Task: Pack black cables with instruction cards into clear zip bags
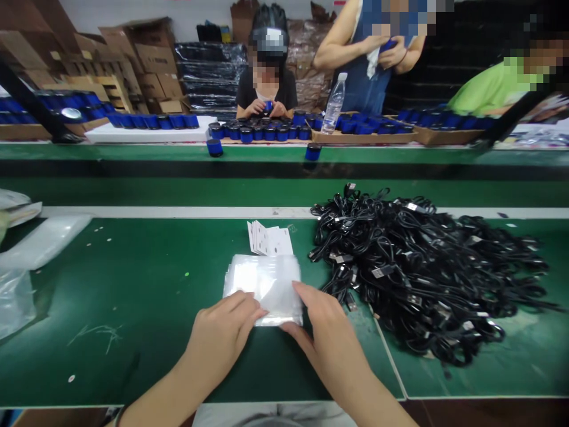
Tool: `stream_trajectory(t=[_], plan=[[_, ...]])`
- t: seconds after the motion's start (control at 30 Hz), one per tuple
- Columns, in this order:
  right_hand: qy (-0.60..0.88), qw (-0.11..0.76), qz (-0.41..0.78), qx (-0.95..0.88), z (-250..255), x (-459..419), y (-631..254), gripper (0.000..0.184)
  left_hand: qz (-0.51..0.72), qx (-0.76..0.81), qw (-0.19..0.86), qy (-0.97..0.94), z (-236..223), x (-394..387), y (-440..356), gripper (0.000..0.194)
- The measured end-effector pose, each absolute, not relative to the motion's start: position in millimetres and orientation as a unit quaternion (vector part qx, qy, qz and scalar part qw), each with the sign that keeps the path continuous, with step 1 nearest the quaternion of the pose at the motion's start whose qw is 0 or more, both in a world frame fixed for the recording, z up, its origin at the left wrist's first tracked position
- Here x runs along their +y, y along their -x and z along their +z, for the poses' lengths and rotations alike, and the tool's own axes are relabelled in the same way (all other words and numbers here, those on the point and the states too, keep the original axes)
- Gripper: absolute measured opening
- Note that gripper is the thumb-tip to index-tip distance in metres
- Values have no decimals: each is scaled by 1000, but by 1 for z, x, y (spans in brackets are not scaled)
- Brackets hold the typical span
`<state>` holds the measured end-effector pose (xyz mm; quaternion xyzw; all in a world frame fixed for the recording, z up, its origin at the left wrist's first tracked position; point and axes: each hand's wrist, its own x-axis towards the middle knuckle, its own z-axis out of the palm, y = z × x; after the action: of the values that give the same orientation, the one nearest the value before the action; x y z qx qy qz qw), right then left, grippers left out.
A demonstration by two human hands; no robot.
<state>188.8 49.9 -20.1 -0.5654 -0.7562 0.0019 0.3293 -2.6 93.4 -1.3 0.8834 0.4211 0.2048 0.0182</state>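
A stack of clear plastic bags (271, 279) lies on the green tabletop directly in front of me. My left hand (226, 323) presses on its lower left part, fingers together and thumb at the near edge. Around the right side of the stack curls my right hand (322, 320), its thumb at the near edge and a fingertip at the side. Just beyond the bags a folded white leaflet (271, 239) stands partly opened. To the right spreads a large heap of black USB cables (409, 267), coiled and tied.
Loose plastic bags (44, 240) lie at the far left. Across a green belt (155, 193), blue jars with black lids (267, 131) stand in rows beside a clear bottle (334, 104). Several people are at work there. Cartons (155, 62) are piled behind.
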Motion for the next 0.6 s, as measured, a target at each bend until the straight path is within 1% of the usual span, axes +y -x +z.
stream_trajectory(t=[0.07,0.13,0.17,0.2,0.23,0.27,0.33,0.4,0.47,0.5,0.6], plan=[[571,313,10,-759,-20,53,-189,34,212,423,23,-881,-2,93,4,39],[594,335,30,-731,-14,53,-192,33,226,417,18,-880,-3,91,7,33],[610,350,60,-708,-9,50,-193,30,241,407,10,-881,-3,89,9,30],[626,361,112,-682,-4,46,-194,29,261,392,0,-882,-4,87,12,26],[637,366,190,-651,1,42,-195,34,280,374,-7,-884,-4,84,15,25],[639,368,284,-612,5,37,-196,43,298,353,-14,-887,-5,80,18,24],[611,369,476,-514,9,29,-194,57,312,310,-17,-898,-7,72,23,25],[569,383,599,-414,8,24,-191,62,304,284,-23,-909,-10,64,28,23],[545,375,651,-371,5,24,-189,59,302,262,-35,-916,-13,56,31,21],[541,358,665,-369,3,24,-188,56,302,259,-34,-917,-13,51,33,21],[550,309,655,-415,1,23,-187,40,282,298,0,-912,-13,38,36,23]])
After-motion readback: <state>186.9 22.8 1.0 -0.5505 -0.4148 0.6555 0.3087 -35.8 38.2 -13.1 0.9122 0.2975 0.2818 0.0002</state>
